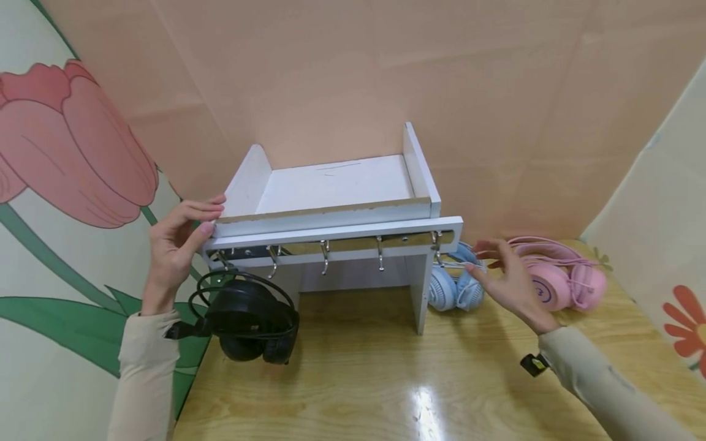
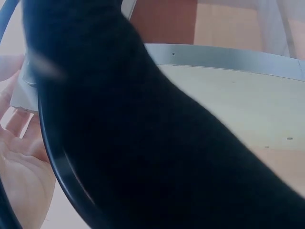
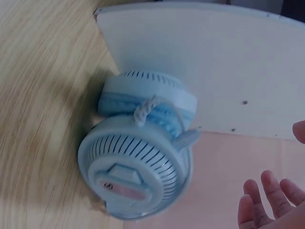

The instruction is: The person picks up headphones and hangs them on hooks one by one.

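Observation:
A white shelf with a row of metal hooks along its front rail stands on the wooden table. My left hand grips its front left corner, thumb in front and fingers over the top edge. Black headphones hang at the leftmost hook, just below that hand; they fill much of the left wrist view. My right hand is in the air with fingers loosely spread, holding nothing. It is nearest to the light blue headphones, which rest on the table against the shelf's right side panel.
Pink headphones lie on the table to the right, behind my right forearm. A peach-coloured backdrop rises behind the shelf. Flower-patterned panels stand at the left and right sides.

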The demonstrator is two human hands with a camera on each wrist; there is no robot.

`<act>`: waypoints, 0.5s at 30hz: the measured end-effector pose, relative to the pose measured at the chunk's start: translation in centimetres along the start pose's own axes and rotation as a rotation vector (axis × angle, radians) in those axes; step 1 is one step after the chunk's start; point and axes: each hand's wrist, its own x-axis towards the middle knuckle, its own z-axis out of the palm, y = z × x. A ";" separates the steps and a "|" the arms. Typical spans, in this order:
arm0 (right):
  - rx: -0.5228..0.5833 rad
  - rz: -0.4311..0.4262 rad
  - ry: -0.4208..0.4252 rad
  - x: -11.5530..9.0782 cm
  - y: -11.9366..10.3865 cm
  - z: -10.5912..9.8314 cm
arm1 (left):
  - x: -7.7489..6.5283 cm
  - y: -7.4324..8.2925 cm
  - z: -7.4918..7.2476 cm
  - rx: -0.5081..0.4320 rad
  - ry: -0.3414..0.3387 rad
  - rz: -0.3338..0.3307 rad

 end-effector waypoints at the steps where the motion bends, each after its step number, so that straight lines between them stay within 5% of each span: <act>1: -0.006 0.011 -0.008 0.2 0.2 0.0 | 0.0 0.0 0.0 0.001 -0.001 0.002; 15: -0.045 0.118 -0.063 3.0 3.6 -0.3 | 0.0 -0.2 -0.1 0.000 -0.002 0.008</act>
